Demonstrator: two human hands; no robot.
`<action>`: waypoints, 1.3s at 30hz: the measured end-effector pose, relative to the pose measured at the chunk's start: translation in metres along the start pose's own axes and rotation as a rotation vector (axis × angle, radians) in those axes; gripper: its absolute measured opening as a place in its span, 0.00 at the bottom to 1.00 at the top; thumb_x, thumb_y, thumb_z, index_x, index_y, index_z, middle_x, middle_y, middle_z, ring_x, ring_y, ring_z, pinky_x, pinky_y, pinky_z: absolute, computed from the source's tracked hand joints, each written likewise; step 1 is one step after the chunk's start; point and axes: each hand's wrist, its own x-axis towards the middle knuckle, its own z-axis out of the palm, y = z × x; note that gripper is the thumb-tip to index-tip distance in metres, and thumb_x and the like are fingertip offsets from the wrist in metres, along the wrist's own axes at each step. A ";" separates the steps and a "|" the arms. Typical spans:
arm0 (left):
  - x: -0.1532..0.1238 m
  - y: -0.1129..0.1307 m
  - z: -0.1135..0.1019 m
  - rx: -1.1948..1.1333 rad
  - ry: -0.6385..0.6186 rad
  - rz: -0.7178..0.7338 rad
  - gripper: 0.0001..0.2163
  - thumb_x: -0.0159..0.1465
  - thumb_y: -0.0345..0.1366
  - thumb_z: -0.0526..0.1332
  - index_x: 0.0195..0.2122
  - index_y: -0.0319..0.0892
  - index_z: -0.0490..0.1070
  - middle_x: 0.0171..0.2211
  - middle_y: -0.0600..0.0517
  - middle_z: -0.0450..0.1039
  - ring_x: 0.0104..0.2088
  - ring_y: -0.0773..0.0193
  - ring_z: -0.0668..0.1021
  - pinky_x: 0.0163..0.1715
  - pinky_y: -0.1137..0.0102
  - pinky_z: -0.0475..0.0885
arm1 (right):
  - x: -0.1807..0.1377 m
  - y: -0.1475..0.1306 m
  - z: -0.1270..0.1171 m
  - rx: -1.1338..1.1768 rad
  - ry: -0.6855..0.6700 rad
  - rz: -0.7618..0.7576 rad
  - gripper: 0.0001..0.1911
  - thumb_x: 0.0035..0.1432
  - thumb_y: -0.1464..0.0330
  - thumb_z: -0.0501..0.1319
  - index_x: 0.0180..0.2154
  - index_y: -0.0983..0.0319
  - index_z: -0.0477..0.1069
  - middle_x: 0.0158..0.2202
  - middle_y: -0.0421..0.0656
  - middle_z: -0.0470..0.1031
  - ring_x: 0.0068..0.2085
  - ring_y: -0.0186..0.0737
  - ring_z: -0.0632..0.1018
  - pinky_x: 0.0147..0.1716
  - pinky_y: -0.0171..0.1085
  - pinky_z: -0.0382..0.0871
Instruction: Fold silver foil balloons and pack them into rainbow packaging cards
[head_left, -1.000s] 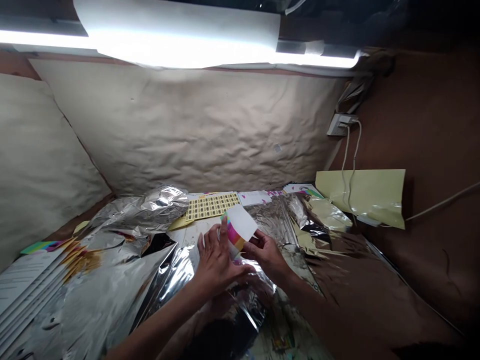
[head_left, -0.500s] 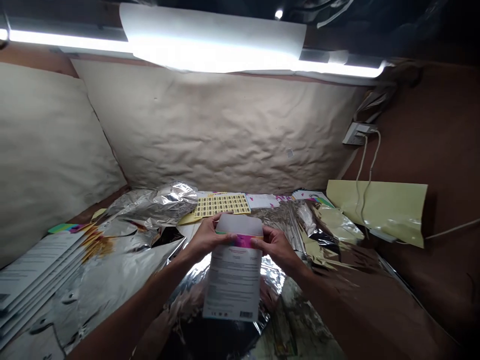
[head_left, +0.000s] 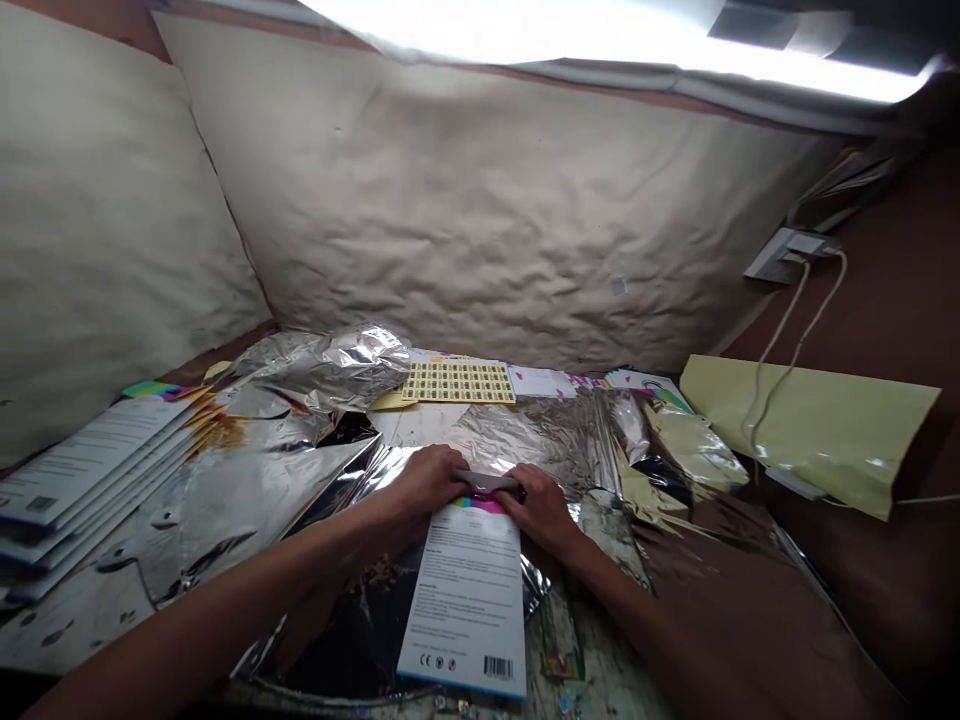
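A flat white printed carton (head_left: 466,605) lies nearly upright in front of me, with lines of text, small symbols and a barcode along its near edge. Its far end has a coloured band and a grey flap (head_left: 487,482) that looks bent over. My left hand (head_left: 433,478) has its fingers curled on the left corner of that end. At the right corner, my right hand (head_left: 538,508) grips with thumb and fingers. Shiny silver foil (head_left: 337,620) spreads beneath the carton. Some fingertips are hidden behind the flap.
A stack of similar printed cartons (head_left: 97,450) lies at the left. A yellow label sheet (head_left: 459,382) sits at the back beside crumpled foil (head_left: 330,365). On the right are a yellow sheet (head_left: 810,420), and cables (head_left: 795,350) hanging from a wall socket (head_left: 787,255).
The carton has come down toward the worktop, and its flap, raised before, now looks folded over. Both hands moved down with it. The view has tilted downward.
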 end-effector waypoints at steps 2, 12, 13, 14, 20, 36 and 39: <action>0.000 0.002 0.000 0.060 -0.006 0.021 0.07 0.57 0.38 0.64 0.35 0.45 0.78 0.33 0.50 0.77 0.36 0.57 0.77 0.37 0.69 0.66 | 0.002 0.000 0.002 -0.072 0.001 -0.031 0.02 0.58 0.69 0.62 0.36 0.60 0.71 0.35 0.43 0.75 0.37 0.43 0.73 0.37 0.38 0.64; -0.028 0.002 -0.003 0.227 -0.118 0.310 0.16 0.65 0.32 0.58 0.52 0.50 0.74 0.47 0.51 0.78 0.46 0.56 0.77 0.45 0.65 0.68 | -0.004 0.003 -0.011 -0.242 -0.168 -0.409 0.16 0.66 0.69 0.56 0.54 0.58 0.70 0.49 0.48 0.75 0.43 0.42 0.76 0.37 0.36 0.66; -0.031 0.001 -0.002 0.247 -0.108 0.333 0.16 0.66 0.32 0.57 0.55 0.49 0.72 0.49 0.50 0.77 0.47 0.56 0.77 0.46 0.65 0.69 | -0.006 0.005 -0.012 -0.216 -0.161 -0.461 0.20 0.66 0.67 0.56 0.59 0.57 0.66 0.52 0.49 0.73 0.45 0.43 0.76 0.39 0.37 0.67; -0.034 0.000 -0.001 0.264 -0.091 0.336 0.17 0.66 0.32 0.57 0.55 0.48 0.71 0.50 0.49 0.77 0.47 0.56 0.77 0.46 0.65 0.69 | -0.009 0.007 -0.013 -0.193 -0.142 -0.509 0.23 0.65 0.65 0.57 0.61 0.56 0.64 0.55 0.50 0.72 0.46 0.44 0.76 0.40 0.37 0.68; -0.040 -0.006 0.005 0.247 -0.009 0.297 0.17 0.70 0.32 0.51 0.58 0.47 0.67 0.46 0.49 0.78 0.44 0.59 0.79 0.44 0.68 0.71 | -0.019 0.016 -0.004 -0.120 -0.058 -0.578 0.21 0.64 0.64 0.58 0.58 0.57 0.68 0.49 0.48 0.74 0.42 0.41 0.77 0.37 0.37 0.71; -0.042 -0.005 0.010 0.278 0.064 0.321 0.15 0.69 0.35 0.52 0.56 0.50 0.70 0.43 0.49 0.77 0.40 0.60 0.78 0.38 0.70 0.71 | -0.013 -0.047 -0.009 -0.249 -0.254 -0.084 0.09 0.67 0.63 0.57 0.43 0.58 0.73 0.40 0.42 0.76 0.38 0.41 0.76 0.34 0.37 0.66; -0.042 -0.002 0.005 0.321 0.037 0.350 0.16 0.68 0.33 0.54 0.56 0.50 0.69 0.45 0.49 0.76 0.43 0.59 0.77 0.40 0.68 0.71 | -0.010 -0.054 -0.012 -0.298 -0.223 -0.094 0.05 0.64 0.65 0.60 0.39 0.58 0.73 0.38 0.42 0.74 0.40 0.42 0.74 0.34 0.37 0.64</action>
